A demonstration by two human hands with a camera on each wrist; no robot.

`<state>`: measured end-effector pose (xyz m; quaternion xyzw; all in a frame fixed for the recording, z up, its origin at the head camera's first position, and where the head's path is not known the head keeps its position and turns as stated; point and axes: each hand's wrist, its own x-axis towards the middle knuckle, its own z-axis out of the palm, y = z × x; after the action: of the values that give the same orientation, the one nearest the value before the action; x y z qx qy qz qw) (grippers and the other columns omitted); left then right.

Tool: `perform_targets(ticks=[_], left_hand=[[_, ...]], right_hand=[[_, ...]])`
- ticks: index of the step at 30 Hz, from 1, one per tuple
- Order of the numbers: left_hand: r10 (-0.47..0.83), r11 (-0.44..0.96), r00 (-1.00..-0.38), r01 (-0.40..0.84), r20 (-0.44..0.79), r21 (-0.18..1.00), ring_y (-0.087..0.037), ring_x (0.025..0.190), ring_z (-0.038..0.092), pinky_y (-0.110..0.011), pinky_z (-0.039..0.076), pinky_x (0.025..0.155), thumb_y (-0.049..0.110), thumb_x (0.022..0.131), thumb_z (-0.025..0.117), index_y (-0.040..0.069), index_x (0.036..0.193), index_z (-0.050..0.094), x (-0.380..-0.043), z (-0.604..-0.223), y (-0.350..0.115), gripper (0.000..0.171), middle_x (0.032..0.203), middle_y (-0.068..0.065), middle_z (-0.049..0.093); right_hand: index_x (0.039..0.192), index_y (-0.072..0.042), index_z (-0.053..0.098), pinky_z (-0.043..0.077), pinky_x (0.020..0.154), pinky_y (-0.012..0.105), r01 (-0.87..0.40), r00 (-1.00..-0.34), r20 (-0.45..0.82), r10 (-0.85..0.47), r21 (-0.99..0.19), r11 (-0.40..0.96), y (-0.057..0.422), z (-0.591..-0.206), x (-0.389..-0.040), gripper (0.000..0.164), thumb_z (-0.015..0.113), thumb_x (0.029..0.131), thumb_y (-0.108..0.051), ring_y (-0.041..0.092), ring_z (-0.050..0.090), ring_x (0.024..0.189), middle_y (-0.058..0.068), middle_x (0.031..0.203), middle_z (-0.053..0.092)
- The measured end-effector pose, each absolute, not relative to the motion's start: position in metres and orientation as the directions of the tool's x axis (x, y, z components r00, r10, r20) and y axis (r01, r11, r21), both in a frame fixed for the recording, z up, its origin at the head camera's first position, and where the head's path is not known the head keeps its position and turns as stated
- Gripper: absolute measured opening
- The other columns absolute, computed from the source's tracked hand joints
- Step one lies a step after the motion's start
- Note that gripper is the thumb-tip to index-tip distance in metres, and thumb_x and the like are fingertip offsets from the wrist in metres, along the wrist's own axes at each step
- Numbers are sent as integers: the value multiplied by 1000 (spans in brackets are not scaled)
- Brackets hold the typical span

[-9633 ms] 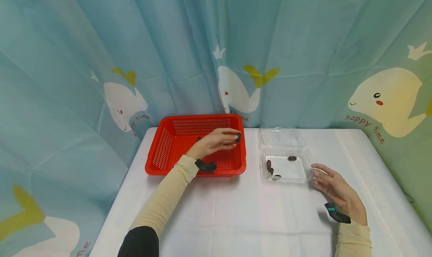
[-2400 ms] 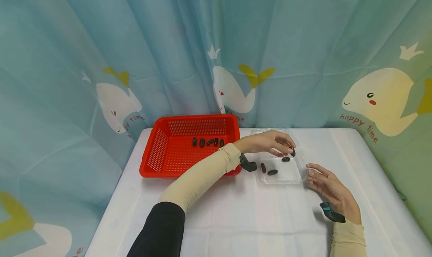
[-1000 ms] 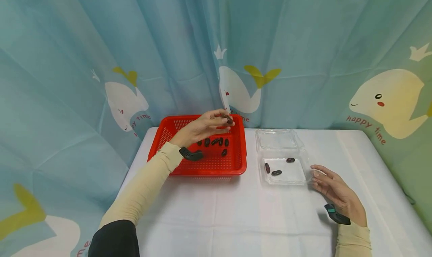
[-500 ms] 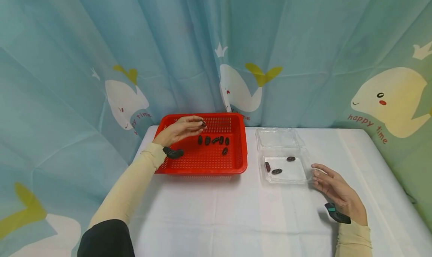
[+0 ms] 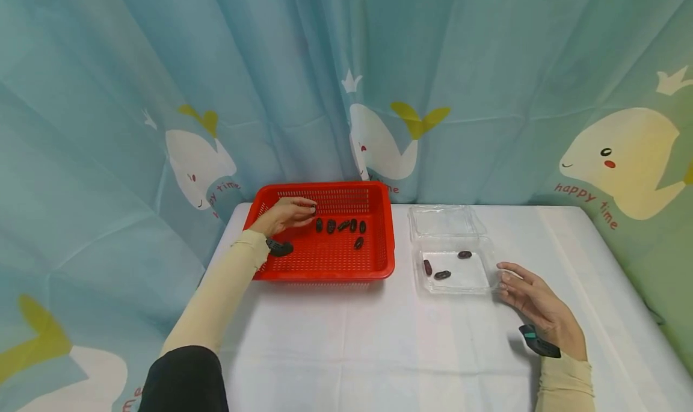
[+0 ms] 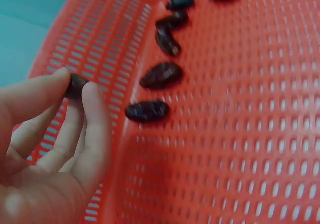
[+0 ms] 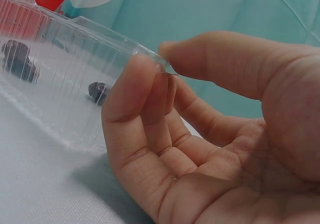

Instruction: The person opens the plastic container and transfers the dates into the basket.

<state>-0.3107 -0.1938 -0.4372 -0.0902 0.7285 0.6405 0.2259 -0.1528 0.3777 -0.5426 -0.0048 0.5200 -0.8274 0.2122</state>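
Note:
My left hand [image 5: 287,215] is over the left part of the red plastic basket [image 5: 325,276]. Thumb and finger pinch a dark brown date [image 6: 76,85], seen close to the basket's slotted wall in the left wrist view. Several dates [image 6: 162,75] lie in a row along that wall, and one more date [image 5: 359,242] lies nearer the front. At the right, my right hand [image 5: 536,298] pinches the rim of a clear plastic clamshell box [image 7: 75,38] between thumb and fingertips. Inside the box are three dates, one of them a date [image 5: 442,275] near its front.
The box's clear lid [image 5: 444,222] is folded back behind it. A white cloth covers the table [image 5: 400,346]. A blue-green curtain [image 5: 465,87] with whale prints hangs right behind the table and along both sides.
Over the last second my left hand carried the date leftward and lowered it toward the basket's back-left. Earlier, dates went from box to basket. My right hand stayed at the box rim.

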Motion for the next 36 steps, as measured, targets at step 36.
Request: perform_targets(ticks=[36], left_hand=[[1,499,-919,-341,-394,797,-12,74,65,-25,61,73,2,100,67,-10,126,68,-314,-466,-189,28,98,-6,65]], right_hand=[[125,-20,65,62,80,24,318,-912,-164,-377,-861,-396,379,-545,-153,36,41,110,2,8,69,88,-5,102,70]])
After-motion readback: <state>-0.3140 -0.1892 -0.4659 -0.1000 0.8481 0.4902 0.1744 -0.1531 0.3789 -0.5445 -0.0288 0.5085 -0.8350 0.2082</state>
